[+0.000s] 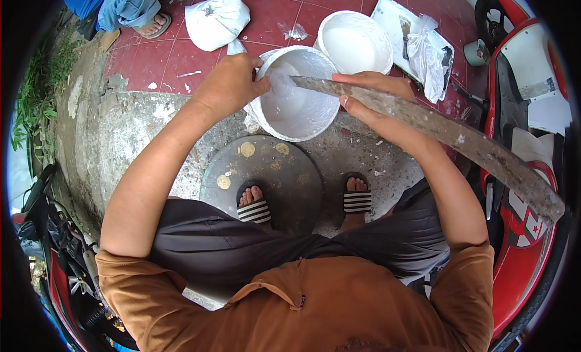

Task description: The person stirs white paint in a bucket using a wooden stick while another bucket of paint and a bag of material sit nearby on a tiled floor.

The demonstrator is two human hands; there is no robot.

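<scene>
Right hand: closed around a wooden stick, thumb on the near side, fingers on the far side.
Stick: its narrow tip reaches over the mouth of the near bucket; the broad end extends to the right, across the view of a red motorbike.
Left hand: fingers and thumb bent at the near bucket's left rim, beside something clear inside; whether they grip either, one cannot tell.
Near bucket: white, whitish matter within, just beyond a round slab.
Second bucket: behind and to the right, also white inside.
Red tiles: they bear a tied white bag and, at right, a smeared tray with crumpled plastic on it.
Top left: another person's sandalled foot.
</scene>
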